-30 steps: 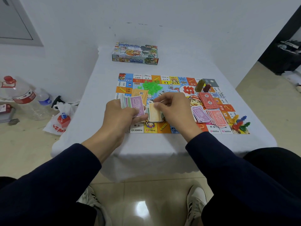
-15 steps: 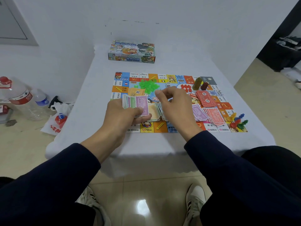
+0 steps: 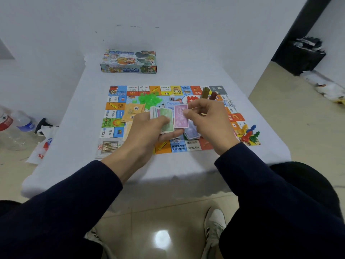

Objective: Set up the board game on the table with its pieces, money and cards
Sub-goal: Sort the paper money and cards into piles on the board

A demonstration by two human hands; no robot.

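The colourful game board (image 3: 119, 107) lies flat on the white table (image 3: 78, 116). My left hand (image 3: 147, 129) grips a fanned stack of paper money (image 3: 164, 118), green note on top. My right hand (image 3: 207, 118) pinches a purple note (image 3: 180, 116) by its right edge, just beside the stack. On the board lie orange cards (image 3: 133, 112), a heap of green houses (image 3: 149, 100), a white die (image 3: 172, 97), blue notes (image 3: 191, 131) and coloured pawns (image 3: 249, 132) at the near right corner. Two upright tokens (image 3: 209, 93) stand at the far right.
The game box (image 3: 128, 61) sits at the table's far edge. On the floor to the left are water bottles (image 3: 20, 126) and a plastic bag (image 3: 43, 144). A dark bin with bags (image 3: 302, 55) stands at the far right. My shoes (image 3: 214, 228) are under the table edge.
My right hand has left the beige pile on the board and lifted, now pulling a purple note off the stack in my left hand. The view has shifted right a little.
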